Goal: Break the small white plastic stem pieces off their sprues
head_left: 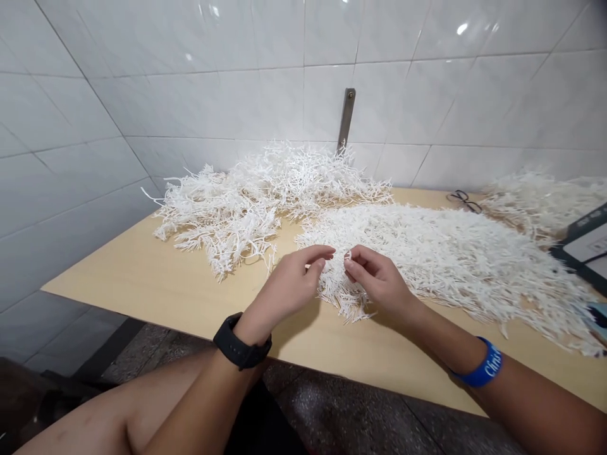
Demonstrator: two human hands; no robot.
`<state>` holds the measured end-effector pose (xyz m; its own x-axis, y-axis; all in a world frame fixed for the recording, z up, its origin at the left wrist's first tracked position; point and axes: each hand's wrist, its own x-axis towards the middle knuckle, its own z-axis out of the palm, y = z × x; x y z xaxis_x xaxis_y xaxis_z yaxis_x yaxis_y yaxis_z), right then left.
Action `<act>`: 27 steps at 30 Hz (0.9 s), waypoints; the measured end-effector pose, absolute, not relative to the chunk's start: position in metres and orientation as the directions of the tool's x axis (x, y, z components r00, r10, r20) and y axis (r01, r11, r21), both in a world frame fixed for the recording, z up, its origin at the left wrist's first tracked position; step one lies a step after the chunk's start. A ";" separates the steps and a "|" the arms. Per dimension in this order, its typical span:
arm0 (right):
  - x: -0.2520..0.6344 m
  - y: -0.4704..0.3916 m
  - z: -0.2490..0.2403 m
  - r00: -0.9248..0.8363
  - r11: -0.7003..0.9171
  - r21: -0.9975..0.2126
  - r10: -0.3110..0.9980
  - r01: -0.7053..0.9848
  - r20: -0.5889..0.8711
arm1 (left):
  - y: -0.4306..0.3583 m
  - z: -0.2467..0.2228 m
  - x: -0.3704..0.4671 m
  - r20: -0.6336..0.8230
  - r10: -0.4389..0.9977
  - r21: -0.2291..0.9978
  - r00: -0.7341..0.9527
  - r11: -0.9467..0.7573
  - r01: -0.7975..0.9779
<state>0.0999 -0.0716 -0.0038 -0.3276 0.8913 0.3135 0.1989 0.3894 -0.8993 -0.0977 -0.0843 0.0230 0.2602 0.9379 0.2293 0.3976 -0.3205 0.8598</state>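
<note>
Pinched between the thumb and forefinger of my right hand [374,275] is a small white piece [348,255], mostly covered by the fingertips. My left hand [296,278] faces it a short distance away, thumb and fingers parted, with nothing visible between them. Beneath and beyond both hands spreads a wide, low heap of short white pieces [427,253], reaching far to the right. Behind my left hand lies a looser, taller pile of long, branching white strands [265,189], tangled together. Whether these are plastic I cannot tell.
Everything lies on a light wooden tabletop [142,272] against a tiled wall [265,101]. A metal bracket [348,117] stands at the wall. Dark-framed glasses [465,201] lie at the back, near another white pile [540,199]. A dark-edged box [585,246] sits at the right edge.
</note>
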 end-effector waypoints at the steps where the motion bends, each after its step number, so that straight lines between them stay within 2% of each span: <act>1: 0.098 -0.072 -0.005 -0.289 0.379 -0.900 0.905 0.214 0.312 | -0.086 0.020 -0.092 0.213 0.941 0.875 0.262 -0.303 0.378; 4: 0.094 -0.074 -0.005 -0.191 0.361 -0.910 0.927 0.206 0.324 | -0.090 0.012 -0.079 0.183 0.945 0.916 0.272 -0.265 0.301; 7: 0.090 -0.077 -0.005 -0.209 0.370 -0.915 0.919 0.160 0.335 | -0.093 0.008 -0.070 0.245 0.934 0.934 0.261 -0.300 0.194; 10: 0.087 -0.080 -0.004 -0.286 0.360 -0.920 0.908 0.156 0.307 | -0.096 0.007 -0.061 0.272 0.952 0.939 0.143 -0.295 0.177; 13: 0.087 -0.083 -0.002 -0.339 0.391 -0.885 0.893 0.253 0.297 | -0.095 0.005 -0.051 0.238 0.971 0.955 0.007 -0.235 0.181; 15: 0.088 -0.085 0.000 -0.353 0.456 -0.834 0.870 0.309 0.345 | -0.090 0.003 -0.048 0.168 0.985 0.984 -0.039 -0.165 0.070; 18: 0.091 -0.090 0.002 -0.372 0.579 -0.733 0.808 0.356 0.458 | -0.079 0.001 -0.052 -0.028 0.987 0.969 -0.157 -0.011 -0.247; 21: 0.093 -0.093 0.004 -0.405 0.635 -0.700 0.763 0.326 0.503 | -0.071 0.005 -0.063 -0.139 0.935 0.901 -0.327 -0.018 -0.433; 27: 0.094 -0.085 0.003 -0.270 0.489 -0.839 0.863 0.238 0.427 | -0.078 0.011 -0.061 -0.140 0.990 0.938 -0.020 0.126 -0.322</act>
